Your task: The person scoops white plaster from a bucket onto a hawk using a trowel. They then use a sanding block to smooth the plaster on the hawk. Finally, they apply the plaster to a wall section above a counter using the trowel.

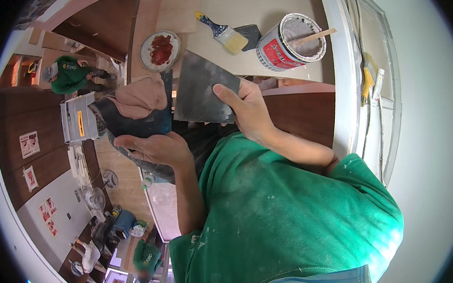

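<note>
In my left hand [159, 149] is a dark flat sheet [155, 126], gripped by its near edge. A thick lump of brownish-pink putty [140, 98] lies on top of the sheet. My right hand [248, 108] pinches a dark grey, rectangular flat spreader [200, 86], with the thumb lying across its face. The spreader is just right of the sheet, its surface smudged with pale dust. Both are held in front of my chest, near the edge of a pale worktop [199, 34]. The fingers under each piece are mostly hidden.
On the worktop are a white plate with red paste [161, 49], a paintbrush [222, 34], a dark flat piece [249, 35] and an open paint can [283, 43] with a stick in it. A white wall [428, 129] rises on the right. Co-workers [69, 74] are at the far left and below.
</note>
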The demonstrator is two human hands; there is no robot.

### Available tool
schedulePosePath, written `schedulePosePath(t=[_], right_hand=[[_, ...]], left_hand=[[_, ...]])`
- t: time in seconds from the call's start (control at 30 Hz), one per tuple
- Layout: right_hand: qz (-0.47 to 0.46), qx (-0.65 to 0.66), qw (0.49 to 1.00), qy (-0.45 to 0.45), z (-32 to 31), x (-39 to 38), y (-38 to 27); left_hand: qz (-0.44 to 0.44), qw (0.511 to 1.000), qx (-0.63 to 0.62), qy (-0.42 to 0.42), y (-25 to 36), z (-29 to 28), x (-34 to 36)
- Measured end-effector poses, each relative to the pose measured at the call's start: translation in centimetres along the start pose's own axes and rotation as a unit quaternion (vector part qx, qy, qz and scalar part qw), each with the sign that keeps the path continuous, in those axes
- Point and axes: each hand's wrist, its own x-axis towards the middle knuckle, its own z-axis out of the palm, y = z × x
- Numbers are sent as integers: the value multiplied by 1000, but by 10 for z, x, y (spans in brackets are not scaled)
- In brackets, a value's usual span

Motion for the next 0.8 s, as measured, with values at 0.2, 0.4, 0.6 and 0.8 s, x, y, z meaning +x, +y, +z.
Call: schedulePosePath(t=[0.2,0.4,0.6,0.8], right_hand=[[-22,-9,1000,8,12,10,6],[-28,67,997,-4,22,15,0],[-27,158,986,-48,5,13,-28],[19,184,975,-126,-25,3,-57]], left_hand=[[-101,972,-213,23,-15,23,0],[-81,908,-411,14,38,1,3],[100,905,-379,-167,13,-17,-8],[-416,694,-548,-213,15,-12,3]])
